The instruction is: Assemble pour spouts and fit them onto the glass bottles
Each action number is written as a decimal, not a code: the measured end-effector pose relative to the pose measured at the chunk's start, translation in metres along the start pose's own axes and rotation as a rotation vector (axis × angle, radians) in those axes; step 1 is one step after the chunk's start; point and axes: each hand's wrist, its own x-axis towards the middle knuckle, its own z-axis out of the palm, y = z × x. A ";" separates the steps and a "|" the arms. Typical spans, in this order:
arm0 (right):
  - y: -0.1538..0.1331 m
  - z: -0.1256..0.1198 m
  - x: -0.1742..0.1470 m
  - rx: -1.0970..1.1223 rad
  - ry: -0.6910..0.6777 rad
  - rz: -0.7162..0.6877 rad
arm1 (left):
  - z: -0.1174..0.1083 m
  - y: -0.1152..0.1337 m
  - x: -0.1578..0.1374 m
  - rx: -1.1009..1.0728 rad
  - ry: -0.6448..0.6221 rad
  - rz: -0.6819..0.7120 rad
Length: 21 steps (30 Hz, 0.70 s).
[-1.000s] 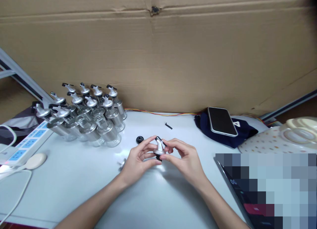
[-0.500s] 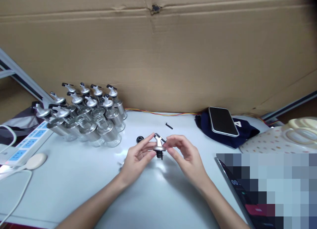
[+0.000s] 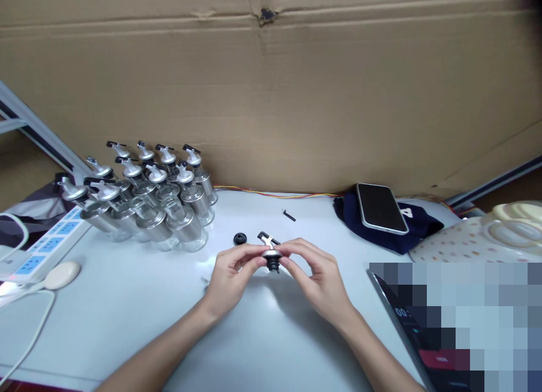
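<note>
Between my hands is a bottle pourer [image 3: 272, 255], a silver cap with a black flip lever on top and a ribbed black stopper below. My left hand [image 3: 234, 274] pinches the left edge of its silver disc. On the right edge, the thumb and fingers of my right hand [image 3: 315, 273] are closed too. A round black stopper piece [image 3: 240, 238] lies on the table just beyond my left fingers. Farther back rests a small black strip [image 3: 289, 215]. Something pale, mostly hidden, sits beside my left wrist.
Several glass bottles [image 3: 186, 225] with metal sleeves stand at the left, most topped with pourers. Left of them are a power strip [image 3: 46, 248] and a white cable. A phone [image 3: 382, 208] lies on a dark blue cloth item [image 3: 351, 214] at the right, near a dotted bag [image 3: 457, 239].
My right hand has closed in on the pourer's silver disc and now grips its edge. The left fingers have come down from the lever to the disc, leaving the lever uncovered.
</note>
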 end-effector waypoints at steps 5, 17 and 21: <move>0.001 0.000 -0.001 -0.003 0.026 -0.058 | -0.001 -0.004 -0.004 0.043 0.001 0.060; 0.003 0.005 -0.002 -0.010 0.037 -0.015 | -0.001 -0.006 -0.001 0.050 -0.042 0.168; 0.000 0.005 -0.002 -0.009 0.013 -0.005 | -0.002 -0.006 0.002 0.044 0.035 0.209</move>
